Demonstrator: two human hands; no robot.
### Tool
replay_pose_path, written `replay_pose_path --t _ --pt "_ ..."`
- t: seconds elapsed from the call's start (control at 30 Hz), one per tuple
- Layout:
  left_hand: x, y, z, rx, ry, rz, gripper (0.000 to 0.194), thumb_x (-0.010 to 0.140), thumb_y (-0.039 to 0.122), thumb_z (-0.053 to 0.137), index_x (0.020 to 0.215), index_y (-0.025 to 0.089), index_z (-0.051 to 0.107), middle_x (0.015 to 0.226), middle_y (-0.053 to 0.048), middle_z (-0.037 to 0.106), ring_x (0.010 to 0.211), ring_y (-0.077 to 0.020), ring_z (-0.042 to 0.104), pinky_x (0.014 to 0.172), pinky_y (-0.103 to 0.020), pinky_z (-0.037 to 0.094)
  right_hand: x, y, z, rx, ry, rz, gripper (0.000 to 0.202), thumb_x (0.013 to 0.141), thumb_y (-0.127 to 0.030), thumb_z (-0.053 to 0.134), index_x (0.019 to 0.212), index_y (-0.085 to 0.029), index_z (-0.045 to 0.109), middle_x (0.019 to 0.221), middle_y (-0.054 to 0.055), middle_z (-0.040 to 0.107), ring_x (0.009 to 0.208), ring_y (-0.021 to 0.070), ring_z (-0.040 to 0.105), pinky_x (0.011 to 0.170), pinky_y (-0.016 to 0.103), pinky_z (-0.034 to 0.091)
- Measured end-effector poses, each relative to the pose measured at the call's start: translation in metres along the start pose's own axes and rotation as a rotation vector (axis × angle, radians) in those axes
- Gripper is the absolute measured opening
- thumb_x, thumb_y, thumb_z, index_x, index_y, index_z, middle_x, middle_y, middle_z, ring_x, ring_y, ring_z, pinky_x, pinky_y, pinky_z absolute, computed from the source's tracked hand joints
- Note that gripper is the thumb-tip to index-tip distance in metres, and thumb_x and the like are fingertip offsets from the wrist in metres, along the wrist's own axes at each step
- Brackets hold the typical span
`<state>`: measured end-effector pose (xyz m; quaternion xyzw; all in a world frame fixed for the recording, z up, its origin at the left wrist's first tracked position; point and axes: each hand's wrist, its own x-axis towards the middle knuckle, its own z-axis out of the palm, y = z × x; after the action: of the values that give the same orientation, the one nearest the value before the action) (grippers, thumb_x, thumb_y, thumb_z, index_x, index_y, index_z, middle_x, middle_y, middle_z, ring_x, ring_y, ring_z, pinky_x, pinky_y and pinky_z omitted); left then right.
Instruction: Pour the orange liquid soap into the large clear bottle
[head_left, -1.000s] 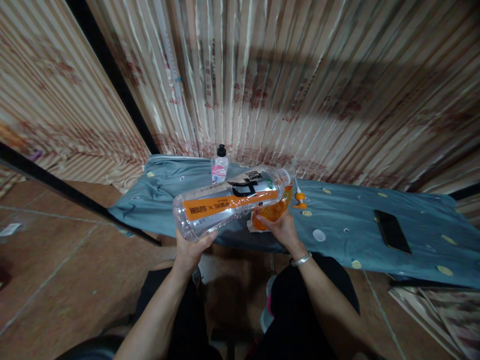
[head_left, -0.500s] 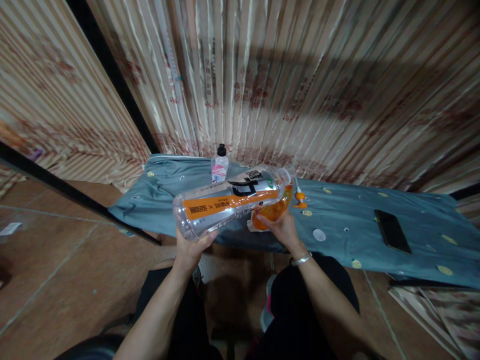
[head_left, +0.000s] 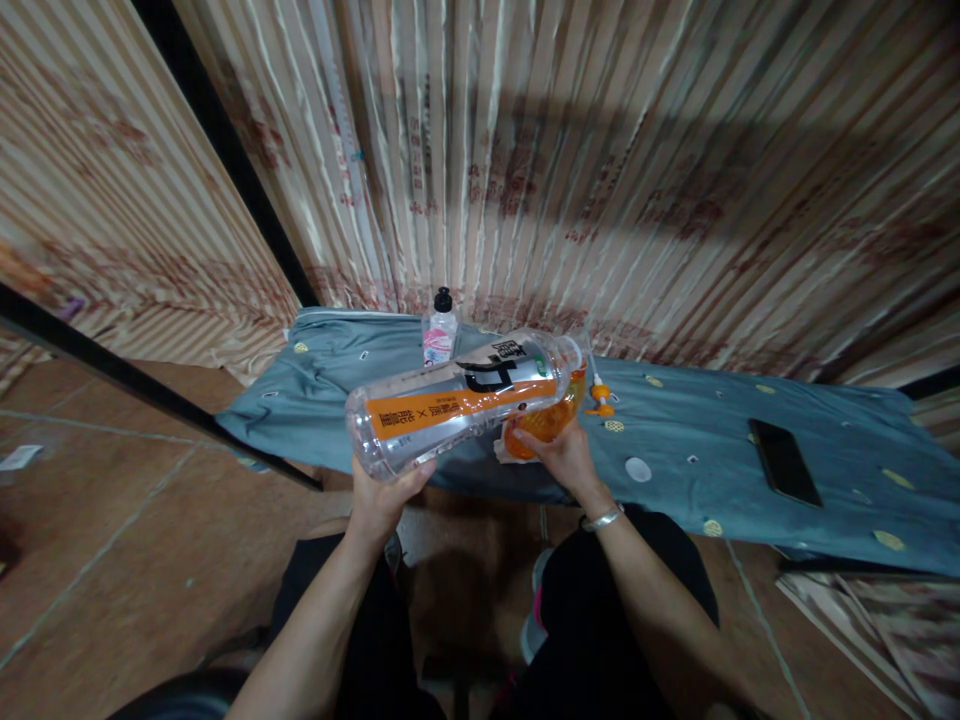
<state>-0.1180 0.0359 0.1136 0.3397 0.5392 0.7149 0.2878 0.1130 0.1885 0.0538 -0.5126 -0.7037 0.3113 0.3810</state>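
My left hand is closed round the base of a large clear plastic bottle with an orange and silver label. The bottle is tilted, its neck lower in depth or height I cannot tell, pointing right over a smaller bottle of orange liquid. Around that orange bottle my right hand is wrapped, thumb on its side. The two mouths meet or nearly meet; the exact contact is hard to make out. Right beside them lies an orange pump top with a clear tube.
A small bottle with a black cap and pink label stands behind the large bottle. On the blue-green cloth lie a white round disc and a black phone. A pleated curtain hangs behind; dark poles cross at left.
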Motion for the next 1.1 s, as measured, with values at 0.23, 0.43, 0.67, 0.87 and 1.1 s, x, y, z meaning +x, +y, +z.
replay_pose_path --t 0.23,0.43,0.67,0.87,1.1 --pt "0.0006 -0.0003 -0.0018 0.010 -0.014 -0.017 0.072 0.051 0.060 0.095 0.102 0.014 0.073 0.100 -0.013 0.080 0.091 -0.0323 0.078 0.090 -0.047 0.065 0.0004 -0.0007 -0.0008 -0.025 -0.010 -0.005 0.069 0.070 -0.057 0.083 0.124 -0.020 0.062 0.120 0.017 0.079 0.111 0.0393 0.077 0.092 0.053 0.065" --pt "0.0001 0.0018 0.0000 0.003 -0.007 -0.010 0.070 0.052 0.059 0.095 0.103 0.015 0.074 0.098 -0.013 0.081 0.091 -0.0327 0.079 0.090 -0.047 0.065 0.0001 0.0003 -0.0003 -0.027 0.001 -0.004 0.071 0.069 -0.058 0.084 0.125 -0.020 0.061 0.121 0.017 0.079 0.110 0.0386 0.078 0.091 0.053 0.064" --pt "0.0005 0.0038 0.0011 0.001 0.002 -0.016 0.073 0.049 0.060 0.096 0.103 0.015 0.074 0.096 -0.011 0.081 0.090 -0.0317 0.080 0.090 -0.045 0.065 -0.0003 -0.0021 -0.0010 -0.024 -0.009 0.005 0.073 0.069 -0.057 0.084 0.127 -0.019 0.060 0.120 0.017 0.079 0.114 0.0386 0.077 0.094 0.051 0.064" --pt "0.0004 0.0040 0.0003 0.016 -0.006 -0.016 0.070 0.051 0.059 0.095 0.102 0.015 0.073 0.100 -0.013 0.080 0.091 -0.0325 0.078 0.090 -0.046 0.065 -0.0002 -0.0032 -0.0011 -0.023 0.000 0.001 0.072 0.069 -0.057 0.084 0.125 -0.020 0.060 0.123 0.018 0.078 0.116 0.0405 0.076 0.095 0.055 0.063" --pt "0.0006 -0.0025 -0.0020 0.022 -0.003 -0.023 0.072 0.053 0.060 0.093 0.105 0.015 0.071 0.101 -0.013 0.079 0.094 -0.0331 0.077 0.091 -0.047 0.064 -0.0003 -0.0049 -0.0030 -0.031 -0.020 0.018 0.075 0.069 -0.056 0.083 0.129 -0.018 0.059 0.123 0.018 0.078 0.115 0.0396 0.076 0.095 0.053 0.063"
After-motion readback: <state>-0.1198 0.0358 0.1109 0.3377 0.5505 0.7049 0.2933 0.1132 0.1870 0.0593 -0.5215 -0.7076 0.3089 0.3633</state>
